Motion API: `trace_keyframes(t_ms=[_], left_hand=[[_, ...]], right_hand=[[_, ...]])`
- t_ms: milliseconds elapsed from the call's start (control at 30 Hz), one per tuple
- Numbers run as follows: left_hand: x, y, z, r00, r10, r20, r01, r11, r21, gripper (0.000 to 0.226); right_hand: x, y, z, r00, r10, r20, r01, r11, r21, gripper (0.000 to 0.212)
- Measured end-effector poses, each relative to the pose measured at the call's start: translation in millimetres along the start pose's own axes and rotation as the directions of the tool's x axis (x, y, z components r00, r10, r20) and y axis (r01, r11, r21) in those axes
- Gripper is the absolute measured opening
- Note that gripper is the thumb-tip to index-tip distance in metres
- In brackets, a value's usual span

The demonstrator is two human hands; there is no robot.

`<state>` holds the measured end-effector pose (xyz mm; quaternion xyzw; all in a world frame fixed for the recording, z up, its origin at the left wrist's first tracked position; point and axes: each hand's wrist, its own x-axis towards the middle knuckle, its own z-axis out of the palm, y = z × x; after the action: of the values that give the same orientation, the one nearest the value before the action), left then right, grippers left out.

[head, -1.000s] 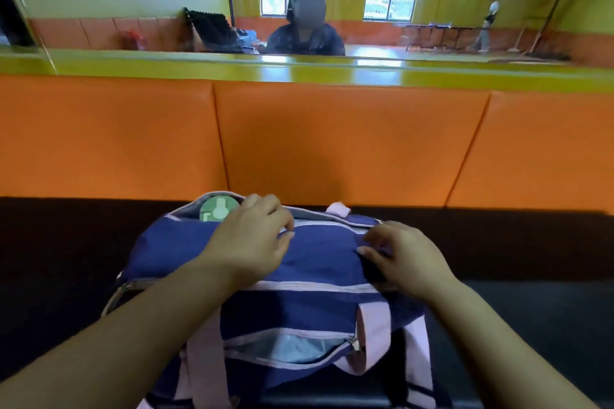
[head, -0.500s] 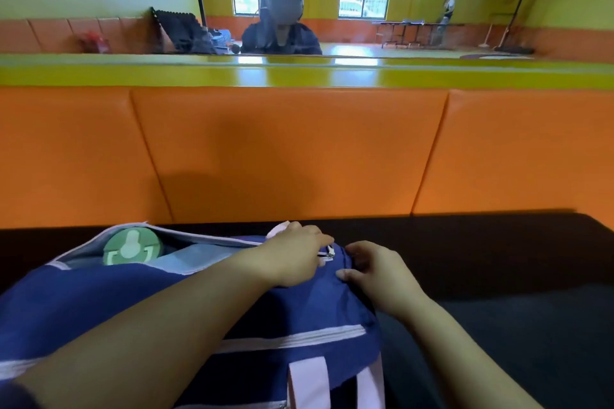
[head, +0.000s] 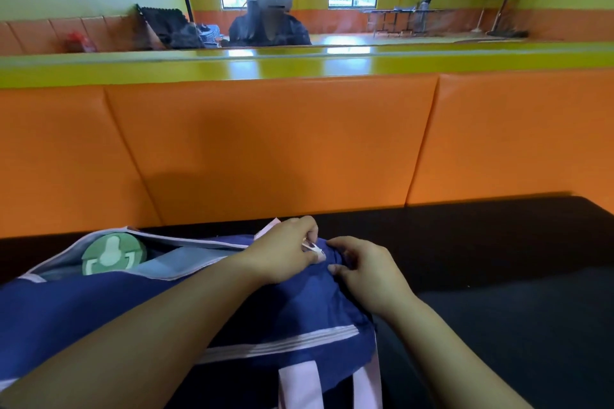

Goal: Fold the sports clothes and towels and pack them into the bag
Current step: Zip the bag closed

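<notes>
L hand [head: 282,251] pinches white zip pull [head: 314,247] at blue bag [head: 139,305] end; R hand [head: 363,271] grips bag fabric beside it. Green lid [head: 111,257] inside.

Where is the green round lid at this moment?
In the head view, the green round lid lies at the lower left, inside the open mouth of the blue bag, left of the left hand.

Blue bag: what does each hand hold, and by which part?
Left hand pinches the white zipper pull; right hand pinches the bag by its fabric beside it.
</notes>
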<state>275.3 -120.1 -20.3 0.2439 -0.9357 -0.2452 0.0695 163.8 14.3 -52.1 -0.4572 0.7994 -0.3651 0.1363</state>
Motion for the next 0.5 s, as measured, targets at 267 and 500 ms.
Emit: trace_keyframes(t_ms=[267,500], left_hand=[[-7,17,-6,0.988,-0.041,-0.147,0.019,0.99,-0.142,0.014],[-26,8,-26,0.963,-0.148,-0.223,0.111,0.979,-0.173,0.019]], right_hand=[[1,2,4,0.999,-0.038,-0.036,0.033,0.99,-0.134,0.037],[-6,2,1,0.994,-0.043,-0.097,0.026,0.985,-0.169,0.022]])
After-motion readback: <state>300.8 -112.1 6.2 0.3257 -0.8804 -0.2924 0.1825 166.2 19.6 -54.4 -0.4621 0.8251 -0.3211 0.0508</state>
